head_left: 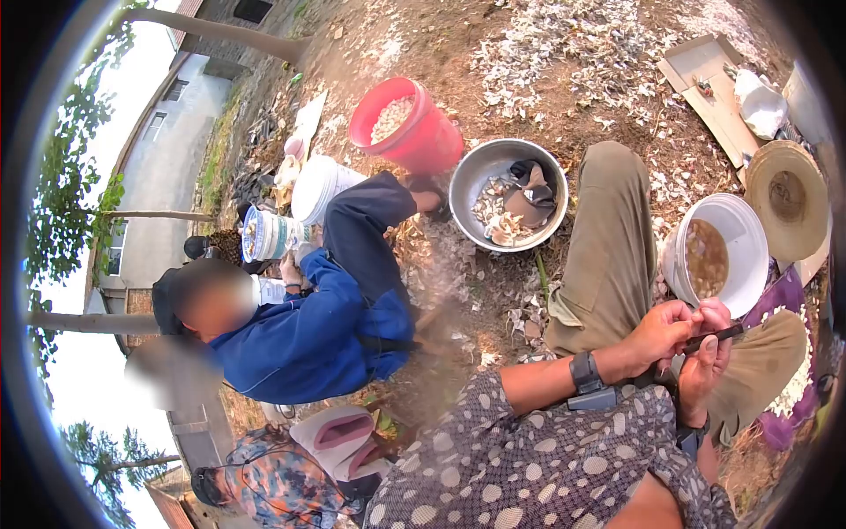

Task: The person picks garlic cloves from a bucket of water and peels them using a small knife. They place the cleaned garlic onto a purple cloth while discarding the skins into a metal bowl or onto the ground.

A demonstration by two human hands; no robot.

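My left hand point(663, 333), with a watch on its wrist, is closed against my right hand; what its fingertips pinch is too small to name. In my right hand point(701, 366) a dark handle-like tool point(716, 338) lies across the fingers, its far end hidden by the hands. Both hands are over my lap, just below a white bucket point(742, 238) with small pieces in brownish liquid. Beyond my left knee stands a metal basin point(460, 207) with pale pieces, peelings and a dark cloth-like item.
A person in blue point(308, 339) sits at left beside white buckets point(319, 189). Another person point(286, 476) is at lower left. A red bucket point(432, 137) holds pale pieces. A straw hat point(786, 198), cardboard point(709, 110) and scattered peelings point(564, 53) are on the right and top.
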